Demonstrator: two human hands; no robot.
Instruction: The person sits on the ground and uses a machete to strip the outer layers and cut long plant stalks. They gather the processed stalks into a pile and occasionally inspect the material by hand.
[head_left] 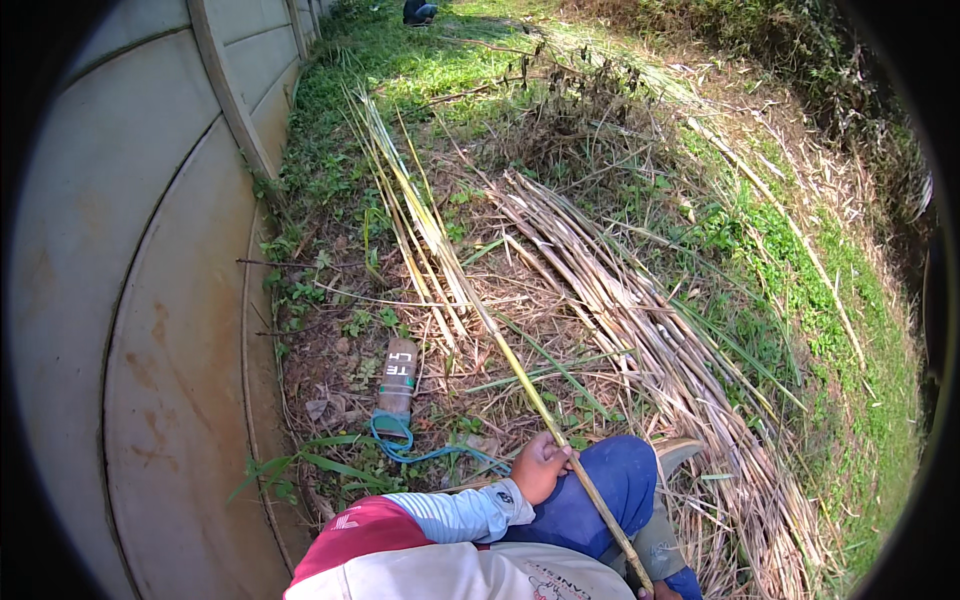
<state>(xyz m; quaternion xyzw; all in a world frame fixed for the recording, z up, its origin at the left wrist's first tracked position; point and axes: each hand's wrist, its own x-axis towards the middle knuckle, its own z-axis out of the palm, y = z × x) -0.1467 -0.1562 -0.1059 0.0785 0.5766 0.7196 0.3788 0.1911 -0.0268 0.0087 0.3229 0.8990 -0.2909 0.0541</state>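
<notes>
Ground surface: uneven soil point(325, 405) strewn with dry leaf litter and low weeds; grass point(480, 75) covers the far part and the right side, sunlit in patches.
Left boundary: a tall wall point(180, 290) of grey panels, stained brown low down, with upright posts, running from near to far.
Far right boundary: dense, shaded undergrowth point(800, 45).
Far end: a small dark and blue shape point(420, 12) on the grass, too small to identify.
Case: a flat, grey-brown holder point(398, 372) with white markings, lying on the litter between the wall and the stalks; a blue cord point(400, 453) is looped at its near end and trails right toward the person. Whether anything is inside cannot be told.
Held stalk: a long yellow-green stalk point(530, 392), slanting from the near edge toward the far left, where it meets loose stalks point(400, 200) on the ground.
Left hand: the hand point(540, 468) is beside the blue-clad knee point(620, 480), its fingers clamped on the stalk.
Right hand: the hand point(662, 592), cut off by the near edge, is at the stalk's near end; how its fingers stand cannot be told.
Right-hand pile: a thick layer of dry brown stalks point(640, 310), lying lengthwise from near to far.
Far centre: a dark, withered plant heap point(575, 125), beyond the pile.
</notes>
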